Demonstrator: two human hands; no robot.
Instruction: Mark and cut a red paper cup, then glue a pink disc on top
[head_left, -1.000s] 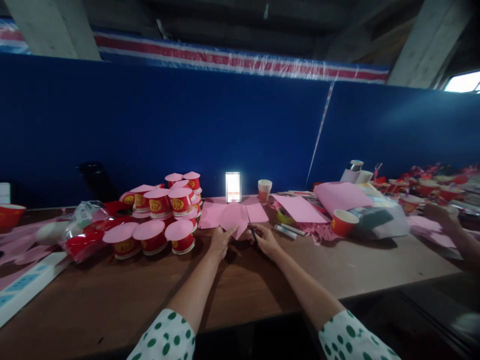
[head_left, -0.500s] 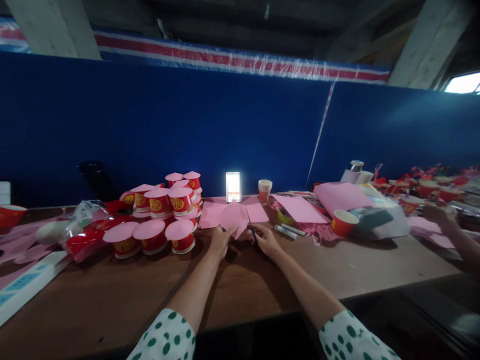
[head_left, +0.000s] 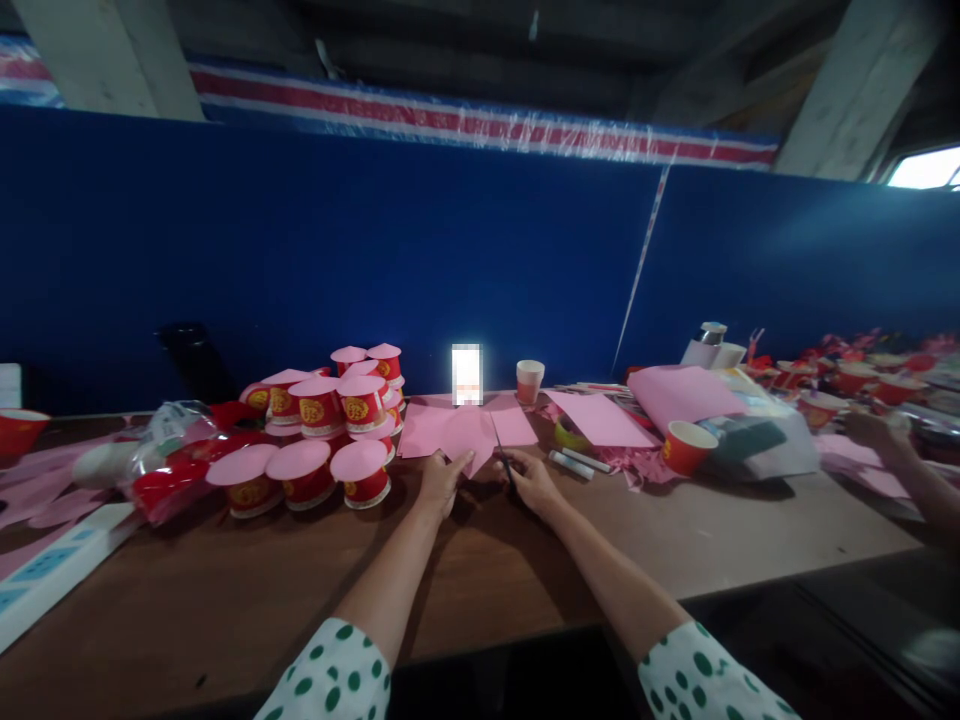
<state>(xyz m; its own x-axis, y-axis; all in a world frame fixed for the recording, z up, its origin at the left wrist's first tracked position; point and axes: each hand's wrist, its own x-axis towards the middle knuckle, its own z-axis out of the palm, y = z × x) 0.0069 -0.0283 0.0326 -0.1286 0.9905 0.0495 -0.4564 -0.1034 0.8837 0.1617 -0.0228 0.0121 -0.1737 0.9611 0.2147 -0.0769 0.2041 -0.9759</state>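
Note:
My left hand [head_left: 442,480] pinches the near edge of a pink paper sheet [head_left: 461,428] that lies on the brown table [head_left: 480,570]. My right hand [head_left: 531,480] is closed on dark scissors [head_left: 502,455], whose blades point up at the sheet's right side. More pink sheets [head_left: 600,418] lie just behind and to the right. Left of my hands stands a pile of red paper cups capped with pink paper discs [head_left: 330,430].
A lit phone [head_left: 466,374] and a paper cup [head_left: 529,380] stand at the blue wall. Glue sticks [head_left: 577,462], a tape roll [head_left: 570,435] and a red cup [head_left: 686,445] lie right. Another person's hand [head_left: 874,430] works far right. A power strip [head_left: 45,580] lies left.
The scissors have edged slightly forward along the paper's right side. My left hand keeps its hold on the sheet. Otherwise the scene is the same.

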